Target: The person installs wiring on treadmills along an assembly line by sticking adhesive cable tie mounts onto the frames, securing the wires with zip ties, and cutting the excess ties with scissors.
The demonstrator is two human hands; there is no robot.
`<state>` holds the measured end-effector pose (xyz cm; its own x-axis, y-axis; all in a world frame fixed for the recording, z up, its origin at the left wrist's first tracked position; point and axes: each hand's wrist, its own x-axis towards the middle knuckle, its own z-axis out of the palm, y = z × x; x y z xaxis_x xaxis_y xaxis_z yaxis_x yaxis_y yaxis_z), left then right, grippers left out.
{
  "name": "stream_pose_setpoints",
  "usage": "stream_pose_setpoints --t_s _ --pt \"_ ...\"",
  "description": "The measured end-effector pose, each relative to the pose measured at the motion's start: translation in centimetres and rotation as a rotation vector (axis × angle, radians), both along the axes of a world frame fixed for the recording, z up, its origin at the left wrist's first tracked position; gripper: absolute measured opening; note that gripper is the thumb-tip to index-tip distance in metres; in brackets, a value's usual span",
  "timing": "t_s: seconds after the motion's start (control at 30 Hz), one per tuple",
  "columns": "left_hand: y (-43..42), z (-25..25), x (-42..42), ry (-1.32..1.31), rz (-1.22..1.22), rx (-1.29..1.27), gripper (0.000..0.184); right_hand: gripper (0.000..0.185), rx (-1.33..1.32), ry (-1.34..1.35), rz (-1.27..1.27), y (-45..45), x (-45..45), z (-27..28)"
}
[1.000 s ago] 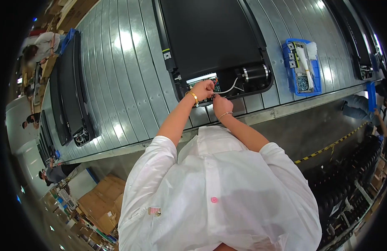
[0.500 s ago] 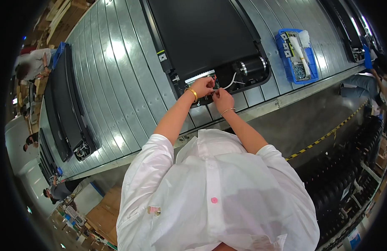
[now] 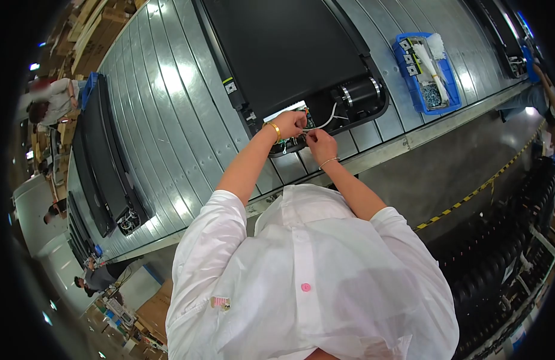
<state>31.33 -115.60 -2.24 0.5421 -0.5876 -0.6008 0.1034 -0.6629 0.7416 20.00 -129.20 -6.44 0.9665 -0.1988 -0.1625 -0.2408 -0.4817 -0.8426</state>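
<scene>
Black motor (image 3: 362, 93) sat mounted; wiring (image 3: 282, 146) lay exposed.
Beside the motor, the left hand (image 3: 290, 124) and right hand (image 3: 322, 146) curled near white cable (image 3: 331, 119); finger closure and hold unclear.

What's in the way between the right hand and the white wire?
Nothing visible: the right hand is close to the white wire, which runs toward the left hand. I can't tell if they touch.
</scene>
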Motion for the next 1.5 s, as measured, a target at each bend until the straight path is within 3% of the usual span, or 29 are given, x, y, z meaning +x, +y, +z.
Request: stream_pose_setpoints --t_s 0.47,0.6,0.73,0.83,1.0,1.1,1.27,1.4,1.5 --pt "-1.0 -0.3 -0.7 -0.193 -0.097 0.099 0.014 0.012 0.008 -0.033 0.070 -0.7 0.4 0.4" --pt "-0.8 -1.1 -1.3 -0.096 0.020 0.017 0.015 0.014 -0.001 -0.026 0.057 -0.7 0.9 0.6" --pt "0.2 -1.1 -2.4 -0.059 0.199 -0.160 0.014 0.013 0.139 0.262 0.012 -1.0 1.8 0.9" --pt "1.3 0.2 -4.3 -0.613 0.306 0.112 0.018 0.012 0.614 0.531 -0.159 -1.2 2.8 1.1" --pt "2.9 -1.2 -9.4 -0.797 0.444 0.103 0.024 0.011 0.758 0.585 -0.137 -1.8 3.0 1.2" --pt "1.7 -1.7 -10.7 -0.668 0.527 0.100 0.030 0.009 0.794 0.660 -0.122 -2.3 3.0 1.3" --pt "0.8 -3.0 -10.5 -0.663 0.513 0.196 0.033 0.008 0.808 0.756 -0.071 -2.4 3.5 1.3" --pt "0.8 -3.9 -10.1 -0.366 0.653 0.134 0.033 0.007 0.766 0.789 -0.044 -2.3 4.0 1.2" --pt "0.7 -4.8 -9.4 0.010 0.843 0.005 0.031 0.006 0.728 0.798 -0.036 -2.9 4.0 1.1"
